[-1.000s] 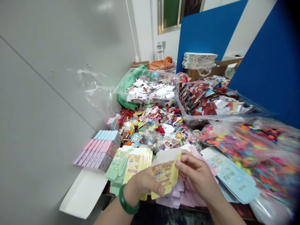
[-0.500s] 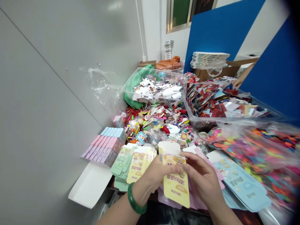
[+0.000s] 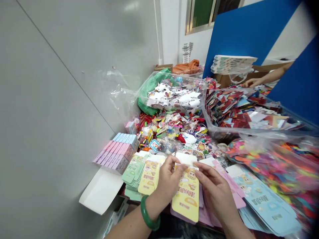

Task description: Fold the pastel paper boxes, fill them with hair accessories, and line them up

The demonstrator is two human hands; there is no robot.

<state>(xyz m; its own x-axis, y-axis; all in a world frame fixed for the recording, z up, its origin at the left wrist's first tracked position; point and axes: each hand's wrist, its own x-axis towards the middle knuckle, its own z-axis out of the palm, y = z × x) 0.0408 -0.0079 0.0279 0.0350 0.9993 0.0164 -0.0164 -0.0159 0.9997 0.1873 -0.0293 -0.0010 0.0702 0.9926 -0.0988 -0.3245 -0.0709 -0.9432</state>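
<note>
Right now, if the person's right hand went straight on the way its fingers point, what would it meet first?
The flat yellow printed carton, which its fingertips already seem to be gripping at the right edge. Beyond that, the left hand looks next in line, though depth is hard to judge from this view.

Clear plastic tub (image 3: 171, 99) contains white die-cut stickers; second clear tub (image 3: 211, 127) contains red paper offcuts. Plastic bag (image 3: 271, 166) of multicoloured pieces lies at right. Pink-and-blue flat cartons (image 3: 119, 154) stand left, beside white card tray (image 3: 101, 191). Co-worker's hand (image 3: 251, 83) is positioned beyond, near cardboard box (image 3: 224, 80).
</note>
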